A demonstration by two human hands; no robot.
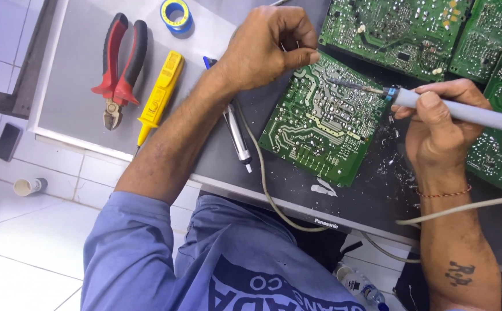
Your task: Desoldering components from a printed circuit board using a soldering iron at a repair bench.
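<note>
Right hand (438, 129) closed around a grey soldering iron (464, 110), thumb on top. Metal tip of the iron pointing left, down onto the shiny dots of a green circuit board (323, 124). Board lying flat and a bit turned, between the two hands, on a dark worktop (372, 196). Thin red string bracelet (444, 194) around the right wrist.

Left hand (265, 49) curled up, fingertips pinched together just above the top edge of the green board, close to the iron's tip. Maybe a thin solder wire pinched there; too small to tell for sure.

Under the left forearm, a silver pen-shaped tool with a blue end (236, 135), lying on the dark top. A pale cord (274, 198) looping from under that arm, past the near edge of the worktop, and over towards the right forearm.

Left of the left arm, on a grey tray (72, 86): red and black cutting pliers (118, 66), then a yellow tester screwdriver (160, 95) just beside them. A blue and yellow roll (176, 14) further up, near the left hand.

More green boards (400, 31) past both hands, at the far side, and another one behind the right hand. Tiny silver bits (389, 164) scattered on the dark top just left of the right wrist.
</note>
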